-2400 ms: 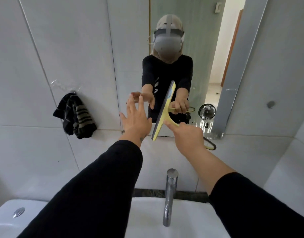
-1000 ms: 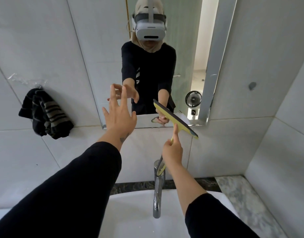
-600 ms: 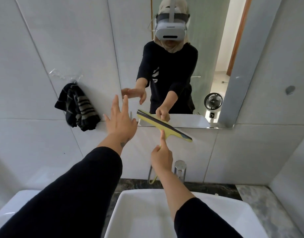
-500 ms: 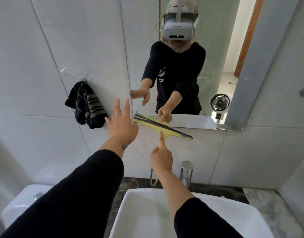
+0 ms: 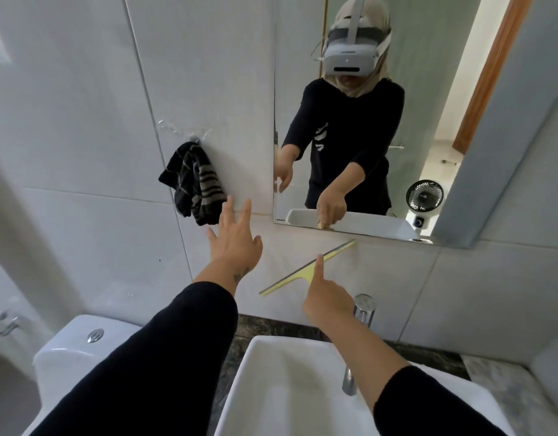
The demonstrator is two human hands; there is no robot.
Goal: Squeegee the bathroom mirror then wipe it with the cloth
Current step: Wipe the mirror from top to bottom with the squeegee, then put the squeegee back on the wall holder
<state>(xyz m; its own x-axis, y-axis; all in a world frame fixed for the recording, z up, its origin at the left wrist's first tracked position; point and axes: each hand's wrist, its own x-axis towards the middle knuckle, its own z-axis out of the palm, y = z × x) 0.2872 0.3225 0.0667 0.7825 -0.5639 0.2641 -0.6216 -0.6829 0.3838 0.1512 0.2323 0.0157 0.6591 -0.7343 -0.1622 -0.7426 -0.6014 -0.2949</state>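
1. The yellow squeegee (image 5: pixel 306 269) is held tilted below the mirror (image 5: pixel 366 121), in front of the tiled wall, above the sink (image 5: pixel 271 372).
2. The right hand (image 5: pixel 326 302) is clamped on its handle, index finger laid along the stem.
3. The left hand (image 5: pixel 235 243) is empty, fingers spread, just below the striped cloth (image 5: pixel 192 184) hanging on the wall.

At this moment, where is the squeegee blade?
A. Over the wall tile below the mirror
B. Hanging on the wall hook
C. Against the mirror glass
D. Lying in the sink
A: the squeegee, held by the right hand, lies across tile beneath the mirror edge.
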